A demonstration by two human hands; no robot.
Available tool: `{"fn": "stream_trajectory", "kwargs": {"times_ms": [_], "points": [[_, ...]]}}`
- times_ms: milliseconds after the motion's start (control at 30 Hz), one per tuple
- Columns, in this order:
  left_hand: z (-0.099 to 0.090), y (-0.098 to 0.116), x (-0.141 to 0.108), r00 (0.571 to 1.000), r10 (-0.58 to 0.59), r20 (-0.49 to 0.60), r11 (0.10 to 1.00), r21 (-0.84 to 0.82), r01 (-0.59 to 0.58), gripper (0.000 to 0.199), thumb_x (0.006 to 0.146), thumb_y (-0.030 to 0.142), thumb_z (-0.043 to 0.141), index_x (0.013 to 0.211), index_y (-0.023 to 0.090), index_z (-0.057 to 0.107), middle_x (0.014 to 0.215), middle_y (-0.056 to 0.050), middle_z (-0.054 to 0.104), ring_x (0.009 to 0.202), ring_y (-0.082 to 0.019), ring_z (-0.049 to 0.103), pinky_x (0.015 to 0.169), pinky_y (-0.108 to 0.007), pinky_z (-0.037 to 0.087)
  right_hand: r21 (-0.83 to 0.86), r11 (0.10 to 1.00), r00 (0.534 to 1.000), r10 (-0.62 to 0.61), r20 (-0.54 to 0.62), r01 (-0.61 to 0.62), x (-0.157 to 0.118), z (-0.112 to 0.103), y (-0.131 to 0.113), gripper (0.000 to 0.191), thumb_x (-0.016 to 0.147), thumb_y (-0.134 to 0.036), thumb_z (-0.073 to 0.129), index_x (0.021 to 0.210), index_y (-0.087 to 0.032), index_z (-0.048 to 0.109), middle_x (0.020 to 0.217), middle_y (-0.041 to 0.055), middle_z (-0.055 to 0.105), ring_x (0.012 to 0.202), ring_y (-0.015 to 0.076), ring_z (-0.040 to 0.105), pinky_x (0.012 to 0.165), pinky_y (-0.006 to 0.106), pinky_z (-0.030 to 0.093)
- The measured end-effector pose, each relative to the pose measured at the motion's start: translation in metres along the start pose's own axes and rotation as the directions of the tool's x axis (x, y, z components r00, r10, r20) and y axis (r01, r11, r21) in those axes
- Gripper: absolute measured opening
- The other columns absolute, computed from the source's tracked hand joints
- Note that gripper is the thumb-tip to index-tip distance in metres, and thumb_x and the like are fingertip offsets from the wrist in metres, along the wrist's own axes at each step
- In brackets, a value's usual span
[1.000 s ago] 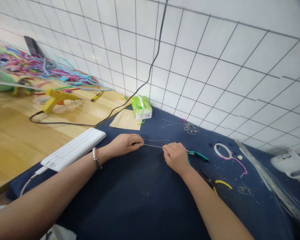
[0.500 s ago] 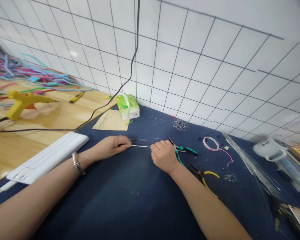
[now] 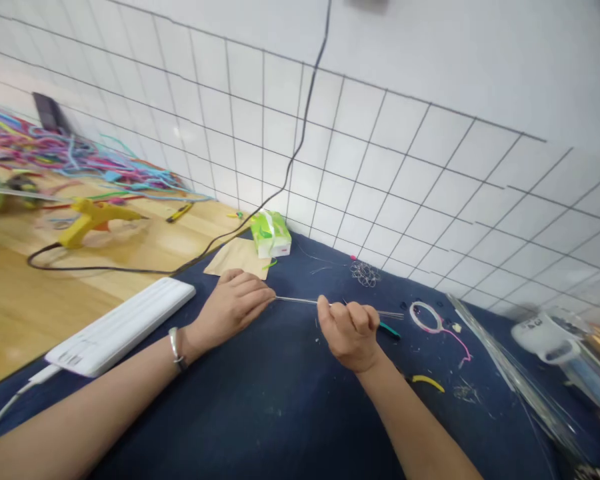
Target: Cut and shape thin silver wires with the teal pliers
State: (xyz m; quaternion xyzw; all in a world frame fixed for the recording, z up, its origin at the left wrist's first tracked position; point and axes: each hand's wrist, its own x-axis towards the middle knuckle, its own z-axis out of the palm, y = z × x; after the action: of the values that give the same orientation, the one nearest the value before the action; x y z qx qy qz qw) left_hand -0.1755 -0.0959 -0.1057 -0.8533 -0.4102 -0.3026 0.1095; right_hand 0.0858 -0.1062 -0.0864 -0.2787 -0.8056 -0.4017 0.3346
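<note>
A thin bundle of metal wire (image 3: 297, 300) stretches between my two hands above the dark blue mat (image 3: 260, 407). My left hand (image 3: 240, 300) pinches its left end, fingers closed. My right hand (image 3: 351, 330) is wrapped around the wire farther right, and loose wire ends stick out past its fingers. Behind the right hand lie teal-handled pliers (image 3: 390, 331), mostly hidden. Yellow-handled pliers (image 3: 429, 382) lie beside my right forearm, partly covered by it. A coiled wire piece (image 3: 365, 273) rests near the wall.
At left are a white power strip (image 3: 120, 327), a yellow glue gun (image 3: 97, 219) with a black cable, and colourful pipe cleaners (image 3: 75, 157). A tissue pack (image 3: 271, 235) stands at the back. To the right are a ring-shaped spool (image 3: 427, 318), long wires (image 3: 500, 353) and a white mug (image 3: 547, 333).
My right hand has turned with its knuckles up and slid right along the wire, widening the visible span. The view has shifted, so things sit lower and farther right.
</note>
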Motion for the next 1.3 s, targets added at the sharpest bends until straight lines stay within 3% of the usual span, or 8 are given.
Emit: {"fn": "stream_trajectory", "kwargs": {"times_ms": [100, 200, 300, 400, 633, 1067, 1167, 1300], "points": [[-0.012, 0.011, -0.002, 0.994, 0.04, -0.104, 0.997, 0.07, -0.033, 0.015, 0.085, 0.019, 0.05, 0.096, 0.022, 0.059, 0.085, -0.002, 0.064, 0.084, -0.017, 0.054, 0.083, -0.035, 0.032, -0.025, 1.0, 0.998, 0.009, -0.055, -0.011, 0.006, -0.005, 0.007, 0.034, 0.075, -0.015, 0.065, 0.108, -0.023, 0.061, 0.067, 0.0021, 0.055, 0.083, 0.0181, 0.038, 0.072, 0.033, 0.03], [-0.017, 0.014, -0.002, 0.993, 0.036, -0.112, 0.997, 0.073, -0.028, 0.014, 0.085, 0.019, 0.05, 0.095, 0.021, 0.059, 0.083, -0.002, 0.063, 0.082, -0.016, 0.054, 0.081, -0.035, 0.033, -0.009, 0.999, 0.998, 0.033, -0.057, -0.034, 0.009, -0.006, 0.008, 0.034, 0.072, -0.015, 0.067, 0.105, -0.025, 0.063, 0.07, 0.0016, 0.059, 0.084, 0.0185, 0.04, 0.073, 0.034, 0.032], [-0.014, 0.012, -0.001, 0.999, -0.023, -0.046, 1.0, -0.008, 0.023, 0.016, 0.087, 0.022, 0.045, 0.094, 0.02, 0.059, 0.082, -0.003, 0.061, 0.079, -0.016, 0.054, 0.077, -0.031, 0.036, 0.054, 0.995, 0.996, 0.085, 0.006, -0.085, 0.009, -0.001, 0.005, 0.029, 0.074, -0.015, 0.066, 0.101, -0.024, 0.063, 0.09, 0.0026, 0.064, 0.092, 0.0205, 0.044, 0.08, 0.037, 0.033], [-0.005, 0.011, -0.002, 0.994, -0.088, 0.058, 0.987, -0.13, 0.095, 0.02, 0.09, 0.025, 0.04, 0.093, 0.019, 0.059, 0.083, -0.003, 0.06, 0.077, -0.014, 0.054, 0.069, -0.025, 0.039, 0.15, 0.981, 0.984, 0.1, 0.149, -0.122, 0.008, 0.006, -0.001, 0.025, 0.078, -0.015, 0.06, 0.102, -0.02, 0.061, 0.103, 0.0051, 0.063, 0.1, 0.0226, 0.047, 0.085, 0.04, 0.033], [0.011, 0.025, -0.005, 0.969, -0.058, 0.239, 0.925, -0.352, 0.142, 0.019, 0.089, 0.024, 0.04, 0.09, 0.019, 0.059, 0.082, -0.002, 0.059, 0.076, -0.013, 0.054, 0.067, -0.021, 0.04, 0.36, 0.929, 0.937, -0.044, 0.347, -0.09, -0.001, 0.02, -0.034, 0.023, 0.084, -0.015, 0.051, 0.107, -0.016, 0.057, 0.089, 0.0061, 0.063, 0.083, 0.0191, 0.052, 0.079, 0.038, 0.034], [0.014, 0.024, -0.004, 0.942, -0.033, 0.334, 0.824, -0.524, 0.215, 0.019, 0.085, 0.017, 0.043, 0.091, 0.016, 0.06, 0.086, -0.004, 0.061, 0.081, -0.014, 0.055, 0.073, -0.022, 0.04, 0.47, 0.82, 0.868, 0.064, 0.492, -0.327, -0.001, 0.028, -0.047, 0.015, 0.085, -0.018, 0.045, 0.081, -0.017, 0.059, 0.074, 0.0043, 0.058, 0.074, 0.0172, 0.048, 0.072, 0.034, 0.032], [0.011, 0.021, -0.002, 0.905, -0.007, 0.425, 0.739, -0.608, 0.291, 0.02, 0.084, 0.016, 0.041, 0.089, 0.015, 0.061, 0.083, -0.003, 0.062, 0.077, -0.012, 0.055, 0.072, -0.021, 0.041, 0.5, 0.789, 0.844, 0.042, 0.534, -0.356, -0.002, 0.032, -0.046, 0.017, 0.086, -0.018, 0.044, 0.078, -0.018, 0.059, 0.073, 0.0034, 0.058, 0.073, 0.0162, 0.049, 0.073, 0.033, 0.032], [0.011, 0.016, -0.002, 0.816, -0.022, 0.577, 0.597, -0.648, 0.474, 0.023, 0.085, 0.02, 0.039, 0.089, 0.015, 0.061, 0.078, -0.001, 0.063, 0.071, -0.012, 0.055, 0.067, -0.02, 0.041, 0.529, 0.768, 0.828, 0.002, 0.56, -0.36, -0.005, 0.037, -0.045, 0.019, 0.087, -0.018, 0.042, 0.08, -0.018, 0.059, 0.073, 0.0031, 0.058, 0.073, 0.0157, 0.049, 0.072, 0.032, 0.031]]}}
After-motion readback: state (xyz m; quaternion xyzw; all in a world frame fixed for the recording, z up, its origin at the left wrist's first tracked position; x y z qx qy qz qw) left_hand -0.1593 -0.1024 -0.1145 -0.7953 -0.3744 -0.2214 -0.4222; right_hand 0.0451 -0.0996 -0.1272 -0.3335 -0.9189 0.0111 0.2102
